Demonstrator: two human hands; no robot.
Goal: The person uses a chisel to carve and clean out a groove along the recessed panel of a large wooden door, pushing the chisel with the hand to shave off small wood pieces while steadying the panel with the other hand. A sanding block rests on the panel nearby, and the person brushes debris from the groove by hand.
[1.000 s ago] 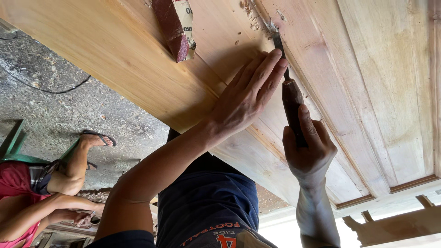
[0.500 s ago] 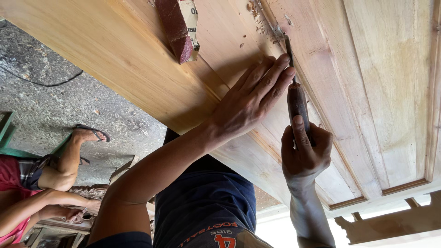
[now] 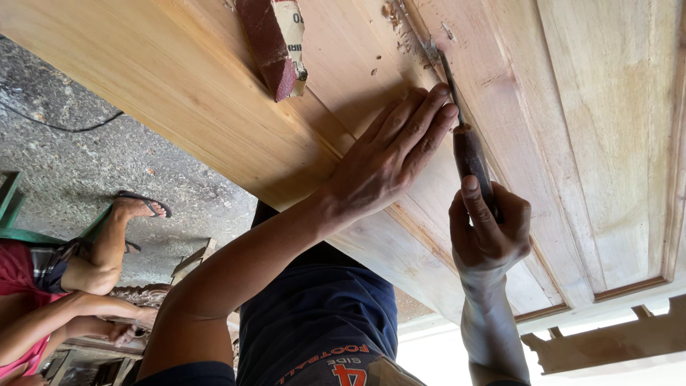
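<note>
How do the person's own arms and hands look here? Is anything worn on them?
Both forearms are bare, with no sleeves showing. The left hand and the right hand wear no gloves, and no ring, watch or bracelet shows on them. The nails are short. The dark blue shirt has red and white print.

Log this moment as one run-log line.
left hand: flat on wooden door panel, fingertips beside chisel | right hand: grips chisel handle | blade tip: in panel groove | folded sandpaper: lying on panel
</note>
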